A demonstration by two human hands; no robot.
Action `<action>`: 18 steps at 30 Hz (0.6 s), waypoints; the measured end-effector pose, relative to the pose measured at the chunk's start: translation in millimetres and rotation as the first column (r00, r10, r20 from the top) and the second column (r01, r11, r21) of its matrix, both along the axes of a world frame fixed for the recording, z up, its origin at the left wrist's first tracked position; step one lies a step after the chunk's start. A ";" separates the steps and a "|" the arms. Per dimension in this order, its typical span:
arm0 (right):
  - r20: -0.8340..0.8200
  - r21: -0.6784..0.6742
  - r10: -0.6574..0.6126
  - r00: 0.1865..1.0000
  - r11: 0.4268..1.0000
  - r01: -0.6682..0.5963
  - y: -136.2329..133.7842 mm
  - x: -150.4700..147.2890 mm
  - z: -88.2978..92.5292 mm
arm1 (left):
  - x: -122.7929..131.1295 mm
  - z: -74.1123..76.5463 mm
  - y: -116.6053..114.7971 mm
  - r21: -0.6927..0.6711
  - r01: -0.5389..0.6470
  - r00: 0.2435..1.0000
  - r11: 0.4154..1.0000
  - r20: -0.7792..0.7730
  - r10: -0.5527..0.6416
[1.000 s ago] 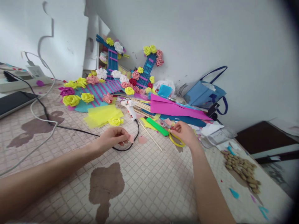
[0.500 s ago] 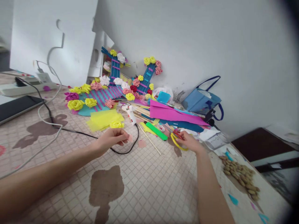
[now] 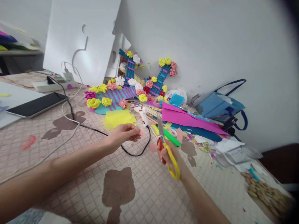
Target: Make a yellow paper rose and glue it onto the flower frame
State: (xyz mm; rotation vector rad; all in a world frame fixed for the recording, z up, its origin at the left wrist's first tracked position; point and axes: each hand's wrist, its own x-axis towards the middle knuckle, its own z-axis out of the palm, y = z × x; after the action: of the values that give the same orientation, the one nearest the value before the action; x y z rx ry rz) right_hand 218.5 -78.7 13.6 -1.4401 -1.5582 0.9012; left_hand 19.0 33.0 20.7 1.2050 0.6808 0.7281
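My right hand (image 3: 171, 155) is wrapped round the handles of a pair of scissors (image 3: 173, 161), one loop yellow and the other red, with the metal blades pointing up and away from me. In my left hand (image 3: 127, 134), thumb and fingers pinch a small piece of pink paper (image 3: 141, 132), mostly hidden by the fingertips. The blades are to the right of that paper, apart from it. Another pink scrap (image 3: 153, 147) lies on the table between my hands. Behind them is a white glue gun (image 3: 144, 117), its black cord looping towards me.
Yellow crepe sheets (image 3: 119, 119) and a green roll (image 3: 171, 137) lie near the hands. Farther back stand blue panels with paper flowers (image 3: 160, 79), beside magenta paper (image 3: 187, 119). A tablet (image 3: 38, 104) is at left, a blue bag (image 3: 217, 104) and peanuts (image 3: 263, 193) at right.
My right hand has lifted the scissors off the table and brought them left, closer to my left hand. The left hand still pinches the pink paper. The view has turned left.
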 end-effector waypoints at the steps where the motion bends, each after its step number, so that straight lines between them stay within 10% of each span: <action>1: -0.029 -0.023 0.031 0.999 0.999 -0.031 -2.9 -6.8 -2.5 | -1.0 2.1 1.0 0.007 -0.008 1.000 1.000 0.016 0.008; 18: -0.233 -0.214 0.051 0.971 0.972 -0.102 -17.8 -39.6 8.2 | -7.7 26.7 -2.4 0.093 -0.144 0.985 0.985 0.108 0.134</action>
State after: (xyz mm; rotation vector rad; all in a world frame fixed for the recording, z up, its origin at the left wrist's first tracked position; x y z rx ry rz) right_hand 178.9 -96.5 21.9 -1.3818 -1.3830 1.2759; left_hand 11.3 30.6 47.4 1.2118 0.6551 0.9435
